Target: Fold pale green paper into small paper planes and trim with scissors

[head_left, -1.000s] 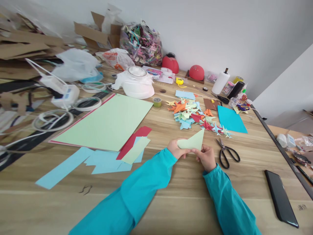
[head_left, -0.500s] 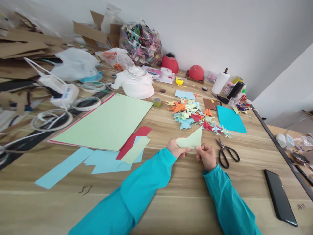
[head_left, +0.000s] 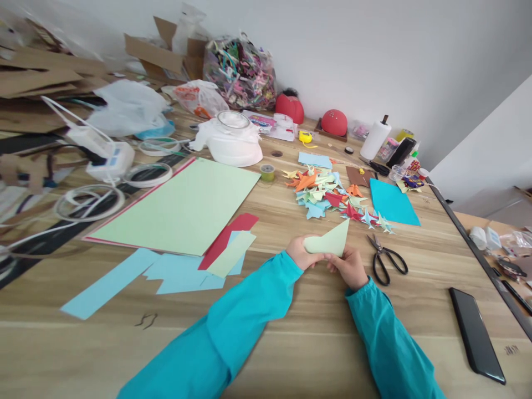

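Note:
A folded piece of pale green paper (head_left: 332,239) is held above the table between both hands, its pointed end up and to the right. My left hand (head_left: 302,252) pinches its left end, thumb on the near side. At the lower edge, my right hand (head_left: 349,267) is closed on the same paper, its thumb close to the left thumb. Black-handled scissors (head_left: 384,259) lie to the right of my right hand. Beyond the hands is a pile of folded paper figures (head_left: 320,191) in orange, green, blue and red.
Left of my hands lie a stack of large green sheets (head_left: 178,208) and blue paper offcuts (head_left: 187,272). A black phone (head_left: 476,335) rests at the right. A turquoise sheet (head_left: 393,202), a thread spool (head_left: 267,172) and a white power strip (head_left: 110,160) are farther back.
The paper has tilted, with its pointed tip shifted slightly right and down. My right thumb has moved left along the lower edge, closer to my left hand.

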### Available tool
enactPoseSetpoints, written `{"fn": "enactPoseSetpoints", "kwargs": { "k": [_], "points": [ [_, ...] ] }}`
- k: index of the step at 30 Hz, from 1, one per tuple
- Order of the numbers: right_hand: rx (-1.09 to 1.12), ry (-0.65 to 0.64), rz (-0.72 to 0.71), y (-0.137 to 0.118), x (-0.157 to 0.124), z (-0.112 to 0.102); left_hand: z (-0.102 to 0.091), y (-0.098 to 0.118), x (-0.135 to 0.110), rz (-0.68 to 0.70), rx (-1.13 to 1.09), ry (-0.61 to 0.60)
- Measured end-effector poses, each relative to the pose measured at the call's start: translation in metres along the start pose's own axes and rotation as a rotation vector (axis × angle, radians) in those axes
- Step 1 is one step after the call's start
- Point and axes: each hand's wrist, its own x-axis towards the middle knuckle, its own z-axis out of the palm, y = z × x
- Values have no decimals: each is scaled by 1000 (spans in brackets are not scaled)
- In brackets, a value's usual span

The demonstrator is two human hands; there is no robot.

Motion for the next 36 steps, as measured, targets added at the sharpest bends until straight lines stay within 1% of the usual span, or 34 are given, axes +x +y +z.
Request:
{"fn": "enactPoseSetpoints", "kwargs": {
  "k": [2,5,7,13,17,20,23,25,27,32,34,36],
  "points": [
    [-5,-1,1,0,-1,0,-1,0,0,33,36,18],
    [-15,-31,8,-1,-1,0,-3,3,0,113,65,86],
    [-12,-46,12,-2,-1,0,-4,5,0,142,71,107],
    [49,48,19,-2,0,1,-5,4,2,144,74,92],
    [185,116,35,2,1,-2,-5,-4,6,129,26,90],
    [280,148,25,3,3,-6,-6,-7,7,92,-11,84],
    [396,214,-4,3,6,-9,-8,-8,9,56,-66,68],
    [419,231,-6,2,6,-10,-9,-7,9,42,-82,63],
    [374,200,3,1,6,-9,-8,-5,9,39,-68,60],
    [170,48,3,-3,1,-2,-6,-1,3,44,-51,14],
    [138,23,-3,-4,0,-1,-8,1,1,53,-90,-21],
    [160,15,-5,-4,0,-2,-10,2,1,67,-162,-62]
  ]
}}
